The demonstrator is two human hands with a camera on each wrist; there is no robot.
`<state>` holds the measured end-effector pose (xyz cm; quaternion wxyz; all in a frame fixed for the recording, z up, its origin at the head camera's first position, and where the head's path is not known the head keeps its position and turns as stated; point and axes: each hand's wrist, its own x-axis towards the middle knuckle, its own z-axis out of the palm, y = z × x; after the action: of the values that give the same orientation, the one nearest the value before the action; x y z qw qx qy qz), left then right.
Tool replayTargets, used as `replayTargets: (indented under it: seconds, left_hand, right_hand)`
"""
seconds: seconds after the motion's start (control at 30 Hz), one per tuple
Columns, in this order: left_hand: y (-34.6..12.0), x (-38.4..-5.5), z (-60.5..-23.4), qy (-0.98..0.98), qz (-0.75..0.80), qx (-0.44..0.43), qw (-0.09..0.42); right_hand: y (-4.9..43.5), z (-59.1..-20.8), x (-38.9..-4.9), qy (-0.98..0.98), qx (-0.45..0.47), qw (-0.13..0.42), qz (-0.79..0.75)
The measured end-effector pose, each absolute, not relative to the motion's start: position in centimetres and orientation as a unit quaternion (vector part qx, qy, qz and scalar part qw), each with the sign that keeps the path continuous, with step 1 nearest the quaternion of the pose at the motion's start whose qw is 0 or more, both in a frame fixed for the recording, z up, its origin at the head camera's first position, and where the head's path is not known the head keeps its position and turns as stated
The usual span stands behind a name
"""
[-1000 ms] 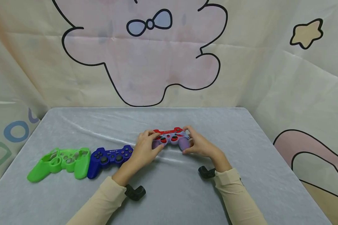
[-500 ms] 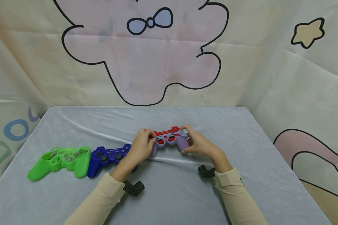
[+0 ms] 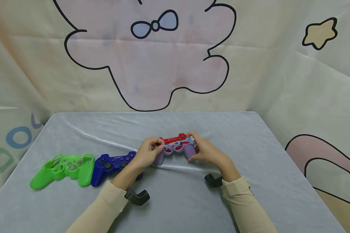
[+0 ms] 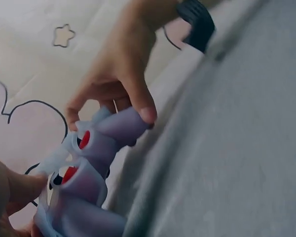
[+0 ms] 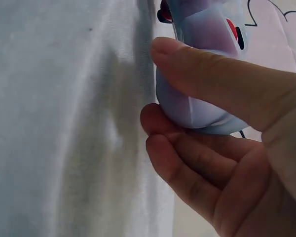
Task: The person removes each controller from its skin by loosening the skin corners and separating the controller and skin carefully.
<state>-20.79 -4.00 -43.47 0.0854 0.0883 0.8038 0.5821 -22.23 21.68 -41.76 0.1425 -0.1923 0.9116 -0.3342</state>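
A red game controller [image 3: 172,139] sits partly inside a pale purple silicone cover [image 3: 189,150], held between both hands at the middle of the table. In the head view, the left hand [image 3: 147,153] pinches the left edge of the cover between thumb and fingers. The right hand [image 3: 207,149] grips the right handle, its thumb below and fingers at the upper corner. Seen from the right wrist, the thumb lies along the purple handle [image 5: 180,106]. Red shows through the stick holes of the cover in the left wrist view. The controller's underside is hidden.
Left of the hands lies a blue controller [image 3: 110,165], its right part behind the left forearm. Beside it is a green silicone cover [image 3: 70,166]. A grey cloth covers the table [image 3: 180,200], and a printed curtain [image 3: 256,64] hangs behind.
The left hand has shifted slightly left and its thumb has drawn in against the fingers at the cover's edge. The cover and controller have tilted a little; the right hand has barely moved.
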Motion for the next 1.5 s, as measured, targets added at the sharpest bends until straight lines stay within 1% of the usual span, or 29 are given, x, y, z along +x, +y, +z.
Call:
replayTargets:
  seconds: [0.17, 0.3, 0.5, 0.77, 0.9, 1.0, 1.17, 1.23, 1.37, 1.5]
  left_hand:
    - [-4.0, -20.5, -43.6, 0.85, 0.509, 0.134, 0.024]
    - [-3.3, -20.0, -43.4, 0.873, 0.467, 0.137, 0.008]
    - [-2.2, -19.6, -43.5, 0.875, 0.472, 0.103, 0.023]
    - [-2.2, -20.0, -42.5, 0.816, 0.569, 0.041, 0.091]
    - [-2.4, -20.2, -42.4, 0.782, 0.611, 0.028, 0.115]
    - [-2.5, -20.2, -42.6, 0.781, 0.613, 0.032, 0.112]
    - [-2.4, -20.0, -43.2, 0.839, 0.535, 0.08, 0.057]
    - [-2.6, -19.9, -43.1, 0.857, 0.503, 0.096, 0.045]
    - [-3.3, -19.8, -42.7, 0.878, 0.463, 0.112, 0.044]
    - [-3.7, -19.8, -42.4, 0.903, 0.412, 0.109, 0.06]
  right_hand:
    - [21.3, -42.0, -22.5, 0.911, -0.195, 0.155, -0.33]
    - [21.3, -42.2, -22.6, 0.91, -0.191, 0.155, -0.333]
    - [21.4, -41.9, -22.2, 0.914, -0.188, 0.148, -0.326]
    - [21.1, -41.0, -21.5, 0.918, -0.199, 0.123, -0.32]
    - [21.0, -40.6, -21.5, 0.913, -0.202, 0.129, -0.33]
    - [21.1, -40.5, -21.5, 0.908, -0.2, 0.138, -0.342]
    - [21.3, -40.9, -21.6, 0.904, -0.191, 0.147, -0.352]
    - [21.4, -41.2, -21.9, 0.902, -0.182, 0.15, -0.361]
    - [21.9, -41.6, -22.3, 0.887, -0.162, 0.161, -0.401]
    - [22.7, -42.1, -22.4, 0.87, -0.153, 0.174, -0.434]
